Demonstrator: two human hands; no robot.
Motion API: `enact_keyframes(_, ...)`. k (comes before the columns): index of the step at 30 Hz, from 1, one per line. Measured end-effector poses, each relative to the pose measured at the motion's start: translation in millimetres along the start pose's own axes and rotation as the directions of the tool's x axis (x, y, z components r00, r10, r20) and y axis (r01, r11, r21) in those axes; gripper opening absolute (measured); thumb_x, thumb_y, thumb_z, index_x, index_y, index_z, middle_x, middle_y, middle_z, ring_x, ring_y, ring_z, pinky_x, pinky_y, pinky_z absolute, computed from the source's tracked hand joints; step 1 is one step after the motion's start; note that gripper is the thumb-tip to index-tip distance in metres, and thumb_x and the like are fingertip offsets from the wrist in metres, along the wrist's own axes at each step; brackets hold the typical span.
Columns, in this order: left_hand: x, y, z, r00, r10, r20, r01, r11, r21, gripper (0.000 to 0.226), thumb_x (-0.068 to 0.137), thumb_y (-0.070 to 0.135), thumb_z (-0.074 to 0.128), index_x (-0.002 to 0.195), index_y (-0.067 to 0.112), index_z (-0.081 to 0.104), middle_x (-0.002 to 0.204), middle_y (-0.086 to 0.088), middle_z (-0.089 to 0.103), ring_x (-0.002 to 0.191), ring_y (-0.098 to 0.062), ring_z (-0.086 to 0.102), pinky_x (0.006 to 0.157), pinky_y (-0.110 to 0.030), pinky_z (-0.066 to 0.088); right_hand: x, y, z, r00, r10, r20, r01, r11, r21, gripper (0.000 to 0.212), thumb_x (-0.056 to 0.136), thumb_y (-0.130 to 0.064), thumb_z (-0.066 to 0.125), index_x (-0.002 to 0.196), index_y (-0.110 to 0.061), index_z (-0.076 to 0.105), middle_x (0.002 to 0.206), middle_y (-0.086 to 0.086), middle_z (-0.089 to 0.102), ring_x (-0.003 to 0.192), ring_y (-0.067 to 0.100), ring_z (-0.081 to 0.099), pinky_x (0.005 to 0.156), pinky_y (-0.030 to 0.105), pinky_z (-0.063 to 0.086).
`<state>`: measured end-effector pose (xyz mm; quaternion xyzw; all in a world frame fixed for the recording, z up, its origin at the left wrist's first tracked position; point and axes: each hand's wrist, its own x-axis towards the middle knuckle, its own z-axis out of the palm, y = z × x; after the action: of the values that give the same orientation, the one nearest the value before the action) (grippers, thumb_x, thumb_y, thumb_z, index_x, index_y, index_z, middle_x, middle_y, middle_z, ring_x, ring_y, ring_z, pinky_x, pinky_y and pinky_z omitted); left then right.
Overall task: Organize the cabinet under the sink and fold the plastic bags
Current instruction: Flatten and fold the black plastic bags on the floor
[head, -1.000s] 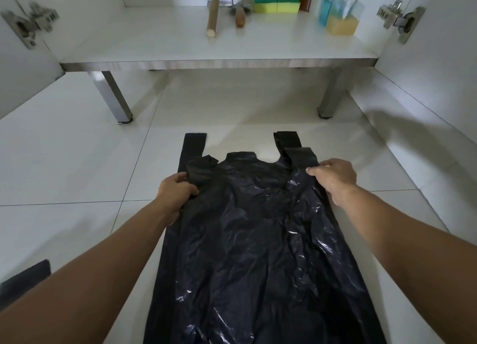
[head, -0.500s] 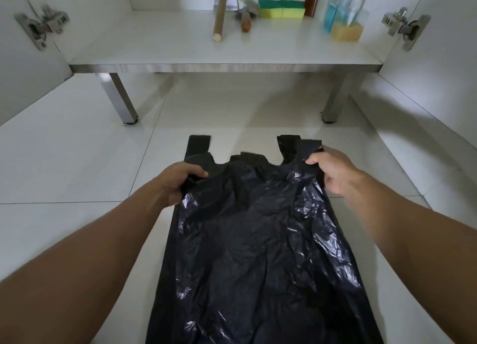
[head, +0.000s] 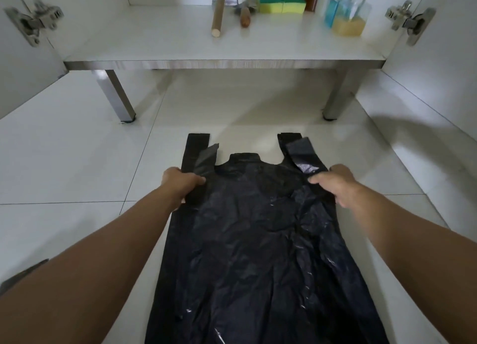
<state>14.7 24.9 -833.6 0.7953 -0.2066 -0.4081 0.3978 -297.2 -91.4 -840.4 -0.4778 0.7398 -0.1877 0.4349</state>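
A black plastic bag (head: pixel 258 240) lies spread on the white tiled floor in front of the open cabinet, its two handle loops pointing toward the cabinet. My left hand (head: pixel 180 183) grips the bag's left edge just below the left handle. My right hand (head: pixel 335 182) holds the right edge below the right handle, thumb on top of the plastic. Both handles lie partly folded over at their tips. The bag's lower end runs out of view at the bottom.
The cabinet floor (head: pixel 224 60) stands on two metal legs (head: pixel 118 98). On it lie a wooden stick (head: pixel 218 13), a brush, green-yellow sponges (head: pixel 282 4) and a clear bottle with yellow liquid (head: pixel 348 21). Open doors with hinges (head: pixel 33 21) flank both sides.
Both hands have moved apart and pulled the top of the bag flatter and wider on the floor. The handles now lie stretched out toward the cabinet.
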Motion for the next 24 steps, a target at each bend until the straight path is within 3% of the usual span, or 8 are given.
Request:
enact_keyframes(2,0.8,-13.5,2.3,0.999,-0.012,-0.048,0.016,0.997,0.076,0.038,0.071,0.013,0.084,0.097,0.002,0.060,0.102,-0.016,0.066,0.091,-0.033,0.065,0.074,-0.039,0.055,-4.0,10.7,4.6,1.000,-0.004,0.002,0.004,0.997,-0.077,0.044,0.070,-0.013,0.081,0.108,-0.001,0.062,0.104,0.015,0.065,0.091,0.032,0.064,0.086,0.038,0.056)
enact_keyframes(4,3.0,-21.6,3.1,0.995,0.018,-0.102,-0.006,0.993,0.117,0.048,0.071,0.009,0.084,0.112,0.002,0.059,0.109,-0.015,0.064,0.098,-0.034,0.064,0.077,-0.038,0.054,-4.6,13.4,4.6,0.997,-0.063,-0.048,0.058,0.993,-0.107,0.033,0.074,-0.007,0.076,0.104,-0.004,0.063,0.099,0.013,0.064,0.087,0.030,0.061,0.080,0.032,0.054)
enact_keyframes(10,5.1,14.4,0.7,0.922,0.309,-0.233,-0.324,0.946,-0.025,0.070,0.078,0.006,0.076,0.140,0.017,0.046,0.117,-0.007,0.066,0.100,-0.021,0.066,0.092,-0.039,0.054,-0.2,-16.2,6.8,0.938,-0.275,-0.213,0.309,0.940,0.145,0.038,0.082,-0.013,0.077,0.115,-0.015,0.057,0.105,0.000,0.062,0.096,0.022,0.063,0.075,0.023,0.050)
enact_keyframes(13,-1.1,19.2,4.4,0.946,0.226,-0.233,-0.226,0.974,0.027,0.082,0.078,0.017,0.078,0.147,0.013,0.033,0.126,-0.008,0.061,0.106,-0.026,0.062,0.084,-0.032,0.052,4.4,-16.9,10.4,0.968,-0.186,-0.169,0.195,0.980,0.037,0.063,0.082,-0.028,0.077,0.134,-0.011,0.046,0.121,0.006,0.059,0.111,0.028,0.059,0.091,0.032,0.049)
enact_keyframes(15,-8.0,5.2,5.8,0.968,0.130,-0.214,-0.099,0.984,0.149,0.075,0.078,0.017,0.078,0.141,0.006,0.037,0.128,-0.014,0.056,0.112,-0.033,0.057,0.079,-0.033,0.047,4.7,-7.8,11.8,0.980,-0.163,-0.118,0.164,0.986,-0.003,0.055,0.082,-0.023,0.075,0.129,-0.010,0.050,0.118,0.009,0.060,0.105,0.029,0.059,0.086,0.032,0.049)
enact_keyframes(18,-11.9,-15.8,2.0,0.971,0.122,-0.204,-0.074,0.970,0.230,0.066,0.079,0.007,0.073,0.138,0.006,0.043,0.126,-0.014,0.056,0.114,-0.033,0.056,0.081,-0.032,0.047,-2.0,2.7,11.6,0.976,-0.212,-0.054,0.206,0.973,-0.101,0.040,0.082,-0.010,0.067,0.121,-0.012,0.056,0.107,0.006,0.061,0.096,0.026,0.059,0.079,0.028,0.047)
enact_keyframes(21,-10.4,-18.6,-4.2,0.974,0.169,-0.150,-0.161,0.985,0.064,0.074,0.078,-0.005,0.069,0.144,0.015,0.042,0.123,-0.003,0.063,0.108,-0.025,0.063,0.091,-0.037,0.054,-6.4,-1.8,9.7,0.946,-0.319,-0.063,0.319,0.948,-0.007,0.052,0.083,0.002,0.062,0.130,-0.018,0.054,0.112,0.001,0.060,0.102,0.021,0.059,0.084,0.026,0.049)
enact_keyframes(24,-15.5,-1.4,-9.5,0.941,0.320,-0.106,-0.329,0.941,-0.081,0.078,0.080,-0.012,0.062,0.146,0.022,0.039,0.127,0.008,0.062,0.092,-0.017,0.066,0.075,-0.032,0.059,-12.4,-22.5,8.2,0.896,-0.436,-0.081,0.444,0.876,0.187,0.063,0.083,0.012,0.061,0.137,-0.020,0.052,0.119,-0.002,0.062,0.111,0.017,0.060,0.093,0.029,0.053)
